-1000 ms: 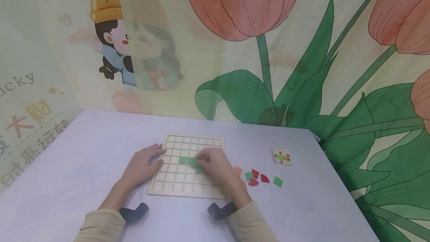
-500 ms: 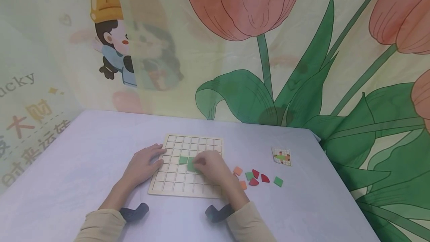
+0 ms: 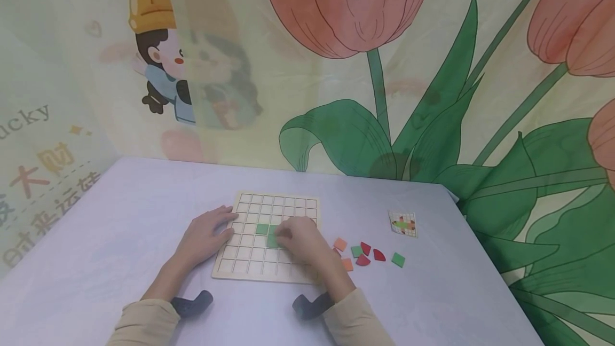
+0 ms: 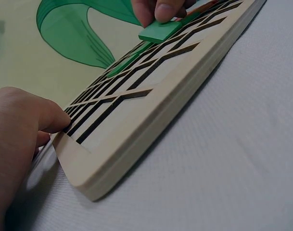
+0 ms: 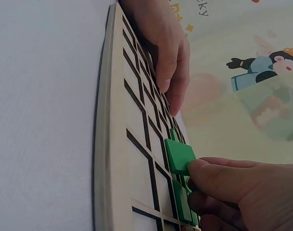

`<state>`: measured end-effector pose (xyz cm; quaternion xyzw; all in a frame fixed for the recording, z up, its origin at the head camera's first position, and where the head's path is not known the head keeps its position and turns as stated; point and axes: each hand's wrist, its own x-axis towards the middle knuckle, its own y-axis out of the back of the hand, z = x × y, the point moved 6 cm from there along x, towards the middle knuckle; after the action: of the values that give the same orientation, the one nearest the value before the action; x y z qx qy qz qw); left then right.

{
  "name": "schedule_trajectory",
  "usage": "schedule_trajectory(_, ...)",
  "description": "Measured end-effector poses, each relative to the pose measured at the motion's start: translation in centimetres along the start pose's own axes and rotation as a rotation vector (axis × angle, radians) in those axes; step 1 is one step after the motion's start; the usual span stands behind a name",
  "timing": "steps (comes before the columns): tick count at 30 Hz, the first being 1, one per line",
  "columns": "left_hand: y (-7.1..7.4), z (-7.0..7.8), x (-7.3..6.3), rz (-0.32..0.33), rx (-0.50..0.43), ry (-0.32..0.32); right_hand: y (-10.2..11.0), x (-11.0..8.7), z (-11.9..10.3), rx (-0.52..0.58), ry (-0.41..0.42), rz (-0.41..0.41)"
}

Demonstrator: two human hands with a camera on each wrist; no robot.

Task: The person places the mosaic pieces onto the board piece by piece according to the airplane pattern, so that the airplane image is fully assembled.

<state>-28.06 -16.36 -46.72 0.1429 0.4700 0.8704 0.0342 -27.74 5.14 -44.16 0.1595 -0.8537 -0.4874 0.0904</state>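
Observation:
A wooden grid board lies on the white table. My left hand rests at its left edge, with fingertips on the rim. Above the middle cells, my right hand pinches a green square tile between thumb and fingers. That tile is tilted over the grid in the right wrist view; the left wrist view also shows the tile close over the cells. Another green tile sits in a cell just to the left. More green pieces lie in the grid beneath the right hand, partly hidden by it.
Right of the board lie loose pieces: orange squares, red quarter-round pieces and green squares. Farther back is a small picture card with a coloured pattern on a grid. A printed tulip backdrop stands behind the table.
The right hand has shifted slightly left over the board with the green tile, uncovering orange pieces at the right. The left hand stays where it was.

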Motion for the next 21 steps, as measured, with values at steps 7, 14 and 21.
schedule_trajectory(7,0.03,0.08,0.02,-0.003,-0.002,-0.003,0.00,0.06,-0.10,-0.039,0.036,0.018)
schedule_trajectory(14,0.10,0.17,-0.04,-0.007,0.002,0.000,-0.21,0.02,0.06,-0.032,0.035,-0.002)
schedule_trajectory(21,0.13,0.22,-0.06,-0.014,0.007,0.003,-0.31,0.01,-0.02,-0.055,0.045,-0.006)
